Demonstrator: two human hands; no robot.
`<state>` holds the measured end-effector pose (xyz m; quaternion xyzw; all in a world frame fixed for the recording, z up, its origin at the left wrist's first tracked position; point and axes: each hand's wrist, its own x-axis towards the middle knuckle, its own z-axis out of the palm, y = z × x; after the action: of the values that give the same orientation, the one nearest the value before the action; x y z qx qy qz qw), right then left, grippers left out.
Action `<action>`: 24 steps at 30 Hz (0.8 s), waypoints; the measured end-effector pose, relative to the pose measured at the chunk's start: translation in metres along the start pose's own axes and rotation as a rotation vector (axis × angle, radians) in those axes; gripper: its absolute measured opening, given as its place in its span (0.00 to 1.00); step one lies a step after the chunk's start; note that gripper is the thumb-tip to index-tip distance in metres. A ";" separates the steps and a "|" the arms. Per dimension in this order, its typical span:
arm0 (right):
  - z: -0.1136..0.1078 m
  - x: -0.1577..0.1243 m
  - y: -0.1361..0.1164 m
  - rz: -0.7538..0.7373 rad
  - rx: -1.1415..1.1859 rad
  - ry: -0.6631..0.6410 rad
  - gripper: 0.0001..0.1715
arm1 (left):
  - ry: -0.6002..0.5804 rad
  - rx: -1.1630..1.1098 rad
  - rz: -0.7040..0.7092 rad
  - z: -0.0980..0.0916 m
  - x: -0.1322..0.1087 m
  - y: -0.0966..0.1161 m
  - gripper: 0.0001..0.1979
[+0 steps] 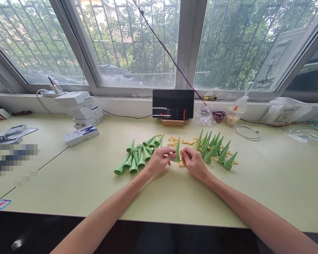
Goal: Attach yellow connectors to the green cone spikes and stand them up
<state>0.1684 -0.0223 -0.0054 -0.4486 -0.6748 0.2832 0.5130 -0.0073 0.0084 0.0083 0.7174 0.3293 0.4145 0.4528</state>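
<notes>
My left hand (160, 160) is closed, its fingertips pinching a green plant watering spike (177, 150) that stands point up, wide collar down. Close on the spike's right side is my right hand (194, 163), its fingers pressed together; what they hold, if anything, is hidden. Left of my hands lies a heap of green spikes (134, 164), many with their open ends facing me. On the right, several upright green spikes (229, 162) have small yellow pieces sticking out near their bases. Loose yellow valve-like pieces (172, 142) are scattered behind and between my hands.
A dark screen (173, 102) on a cardboard stand is at the back. White boxes (82, 134) are stacked at back left. To the right are a drink cup in a bag (234, 114), a coiled white cable (246, 132) and plastic wrapping (286, 111). Windows rise behind the table (175, 204).
</notes>
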 end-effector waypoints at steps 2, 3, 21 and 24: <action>0.000 0.000 0.000 0.026 0.035 -0.001 0.18 | 0.012 0.035 0.029 0.001 0.000 0.000 0.12; 0.001 0.000 0.001 0.042 0.056 -0.001 0.17 | 0.017 0.054 0.045 0.001 -0.001 0.000 0.11; -0.001 -0.001 0.007 -0.040 -0.069 0.156 0.15 | 0.093 0.014 0.013 0.009 -0.001 0.011 0.21; -0.004 0.000 0.009 -0.110 -0.164 0.185 0.14 | 0.042 -0.210 -0.166 0.009 0.001 0.013 0.25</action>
<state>0.1750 -0.0183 -0.0118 -0.4756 -0.6692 0.1558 0.5493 0.0024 0.0006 0.0181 0.6275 0.3515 0.4228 0.5513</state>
